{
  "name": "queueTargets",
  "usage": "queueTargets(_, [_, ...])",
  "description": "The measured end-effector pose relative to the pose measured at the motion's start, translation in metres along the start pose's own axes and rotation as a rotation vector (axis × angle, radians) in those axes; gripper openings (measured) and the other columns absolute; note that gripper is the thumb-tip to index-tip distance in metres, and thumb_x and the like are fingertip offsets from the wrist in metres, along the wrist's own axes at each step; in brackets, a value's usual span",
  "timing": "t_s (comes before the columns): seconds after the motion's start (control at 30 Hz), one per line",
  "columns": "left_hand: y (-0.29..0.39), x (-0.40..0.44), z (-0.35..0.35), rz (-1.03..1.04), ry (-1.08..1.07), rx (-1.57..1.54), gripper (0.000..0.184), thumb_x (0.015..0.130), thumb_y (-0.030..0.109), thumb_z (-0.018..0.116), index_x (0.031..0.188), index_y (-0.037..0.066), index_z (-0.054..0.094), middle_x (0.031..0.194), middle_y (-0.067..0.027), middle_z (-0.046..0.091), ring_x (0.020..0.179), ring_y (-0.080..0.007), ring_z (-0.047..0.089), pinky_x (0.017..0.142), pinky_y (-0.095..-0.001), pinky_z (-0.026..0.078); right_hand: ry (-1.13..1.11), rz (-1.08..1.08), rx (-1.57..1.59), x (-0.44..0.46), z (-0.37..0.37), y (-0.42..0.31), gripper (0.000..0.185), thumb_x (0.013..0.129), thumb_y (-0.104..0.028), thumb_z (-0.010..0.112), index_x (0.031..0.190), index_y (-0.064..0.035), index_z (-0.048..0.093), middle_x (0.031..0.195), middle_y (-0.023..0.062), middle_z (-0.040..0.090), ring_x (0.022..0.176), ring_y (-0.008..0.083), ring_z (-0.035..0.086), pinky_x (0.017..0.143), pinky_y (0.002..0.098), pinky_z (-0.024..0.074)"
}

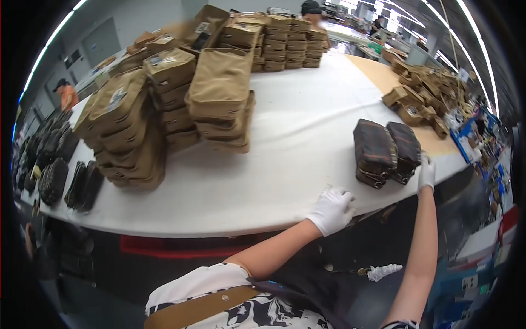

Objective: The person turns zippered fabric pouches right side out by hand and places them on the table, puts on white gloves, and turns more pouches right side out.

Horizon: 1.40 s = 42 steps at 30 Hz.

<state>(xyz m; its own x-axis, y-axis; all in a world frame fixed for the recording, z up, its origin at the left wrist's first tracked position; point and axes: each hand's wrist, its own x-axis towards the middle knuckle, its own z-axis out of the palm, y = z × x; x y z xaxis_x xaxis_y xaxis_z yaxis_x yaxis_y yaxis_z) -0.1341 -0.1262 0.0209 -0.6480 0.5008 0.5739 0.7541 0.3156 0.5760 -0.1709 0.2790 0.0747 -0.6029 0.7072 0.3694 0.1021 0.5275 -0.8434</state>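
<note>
I read a white counter [285,181] across most of my view. Stacked tan bags [221,77] block its far-left part, well apart from both hands. A heap of tan pieces [424,90] lies far right; dark bags [55,140] crowd the left edge. Two plaid stacks sit near the right-hand edge, side by side. The left plaid stack [375,145] stands between my left hand [332,210], fingers slightly apart on the counter, and the right plaid stack [404,145]. My right hand [427,172] is at the latter's outer side; cannot tell whether its fingers grip.
</note>
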Motion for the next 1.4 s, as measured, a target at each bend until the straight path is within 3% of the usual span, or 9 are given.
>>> queueTargets(0.07, [-0.001, 0.0, -0.002, -0.03, 0.02, -0.081, 0.032, 0.081, 0.021, 0.069, 0.107, 0.003, 0.06, 0.095, -0.0165, 0.061, 0.093, -0.0342, 0.06, 0.088, -0.0451, 0.045, -0.123, 0.216, 0.168, -0.078, -0.009, -0.088, 0.058, 0.094, -0.045, 0.061, 0.129, 0.0008, 0.051, 0.111, 0.0026, 0.057, 0.089, 0.006, 0.049, 0.078, 0.0254, 0.0417])
queueTargets(0.27, [-0.04, -0.015, -0.035, -0.407, 0.118, -0.389, 0.059, 0.087, 0.031, 0.073, 0.131, -0.001, 0.048, 0.13, -0.0169, 0.055, 0.116, -0.0258, 0.056, 0.105, -0.0378, 0.039, -0.512, 0.018, 0.095, -0.197, -0.049, -0.118, 0.041, 0.095, -0.02, 0.061, 0.13, -0.0002, 0.053, 0.115, 0.0039, 0.058, 0.102, 0.009, 0.055, 0.088, 0.0251, 0.0455])
queueTargets(0.33, [-0.079, -0.029, -0.06, -0.202, 0.407, -0.017, 0.063, 0.089, 0.027, 0.071, 0.135, -0.004, 0.041, 0.139, -0.0174, 0.046, 0.123, -0.0255, 0.05, 0.108, -0.0372, 0.036, -0.525, 0.037, 0.028, -0.243, -0.065, -0.151, 0.039, 0.092, -0.009, 0.062, 0.13, -0.0009, 0.054, 0.114, 0.0104, 0.062, 0.102, 0.015, 0.059, 0.09, 0.0298, 0.0482])
queueTargets(0.43, [-0.083, -0.027, -0.16, -0.446, 0.822, -0.323, 0.063, 0.085, 0.006, 0.068, 0.137, -0.003, 0.034, 0.134, -0.0162, 0.041, 0.129, -0.0278, 0.041, 0.11, -0.0382, 0.033, -0.454, 0.006, 0.048, -0.293, -0.076, -0.171, 0.034, 0.084, 0.002, 0.065, 0.118, -0.0012, 0.061, 0.111, 0.0132, 0.064, 0.1, 0.0192, 0.062, 0.089, 0.0303, 0.049])
queueTargets(0.5, [-0.1, -0.027, -0.202, -0.489, 1.07, -0.503, 0.067, 0.082, 0.002, 0.07, 0.136, -0.006, 0.033, 0.129, -0.0164, 0.042, 0.116, -0.0246, 0.047, 0.104, -0.0349, 0.039, -0.552, -0.317, 0.083, -0.316, -0.075, -0.168, 0.031, 0.078, 0.007, 0.067, 0.108, -0.0007, 0.065, 0.11, 0.015, 0.066, 0.099, 0.0226, 0.064, 0.088, 0.032, 0.0501])
queueTargets(0.63, [-0.156, -0.028, -0.253, -0.769, 0.797, -0.331, 0.081, 0.072, 0.01, 0.081, 0.137, -0.004, 0.034, 0.133, -0.017, 0.048, 0.123, -0.0263, 0.047, 0.106, -0.0368, 0.037, -0.784, -0.424, 0.234, -0.346, -0.027, -0.176, 0.031, 0.076, -0.001, 0.077, 0.104, -0.0002, 0.065, 0.103, 0.0142, 0.068, 0.094, 0.0277, 0.066, 0.084, 0.0352, 0.0522])
queueTargets(1.03, [-0.231, -0.011, -0.269, -0.659, 0.573, -0.669, 0.073, 0.074, 0.018, 0.079, 0.135, 0.005, 0.042, 0.133, -0.0142, 0.05, 0.122, -0.0269, 0.047, 0.103, -0.0363, 0.04, -0.887, -0.052, 0.279, -0.312, 0.141, -0.166, 0.067, 0.086, -0.029, 0.072, 0.14, -0.0004, 0.044, 0.132, 0.0236, 0.052, 0.121, 0.035, 0.055, 0.098, 0.0396, 0.0476])
queueTargets(1.23, [-0.234, 0.003, -0.266, -0.647, 0.508, -0.774, 0.067, 0.075, 0.022, 0.079, 0.131, 0.005, 0.047, 0.134, -0.0178, 0.048, 0.124, -0.0306, 0.046, 0.103, -0.0374, 0.04, -0.851, -0.021, 0.412, -0.291, 0.212, -0.2, 0.098, 0.077, -0.025, 0.081, 0.15, -0.0005, 0.022, 0.143, 0.0254, 0.04, 0.132, 0.0371, 0.044, 0.103, 0.0408, 0.0448])
queueTargets(1.4, [-0.237, 0.016, -0.25, -0.667, 0.405, -0.758, 0.062, 0.075, 0.026, 0.079, 0.127, 0.005, 0.052, 0.135, -0.0209, 0.046, 0.126, -0.0338, 0.045, 0.103, -0.0384, 0.041, -0.718, -0.335, 0.463, -0.309, 0.235, -0.233, 0.118, 0.07, -0.017, 0.086, 0.154, -0.0094, 0.003, 0.152, 0.0212, 0.019, 0.137, 0.0377, 0.034, 0.11, 0.0466, 0.0371])
